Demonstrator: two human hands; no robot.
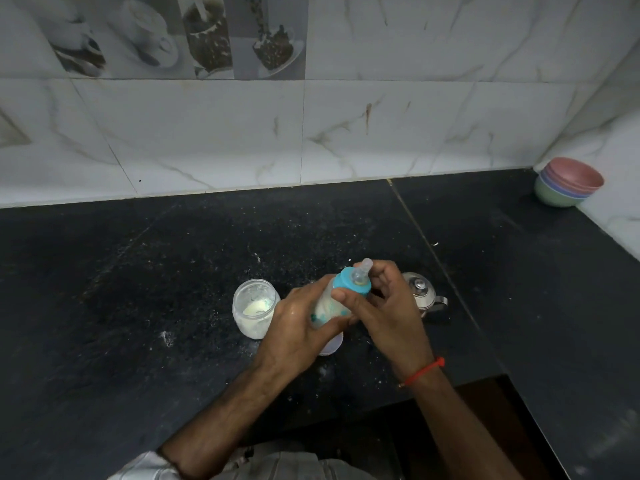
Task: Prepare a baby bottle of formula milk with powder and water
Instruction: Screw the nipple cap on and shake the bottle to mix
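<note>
Bottle held up off the counter, tilted, teat end pointing up and away from me. My left hand wraps the body, fingers curled round it. My right hand is on the blue collar: thumb on the near rim, fingers curled round the far side. Teat already seated in the collar. Contents look milky, so I judge powder and water are both in.

Step in hand: tightening the collar, as I read it.
- Left hand stays firm and does not rotate; only the right turns.
- Bring the bottle nearer upright first, since a loose collar at this tilt may leak.
- Stop at snug. Check the thread sits level all round; a crooked collar will drip when shaken.
- Keep fingers off the teat tip.

Powder jar stands open just left of my left hand, with 1 small steel pot behind my right. Scattered powder on the counter.
</note>
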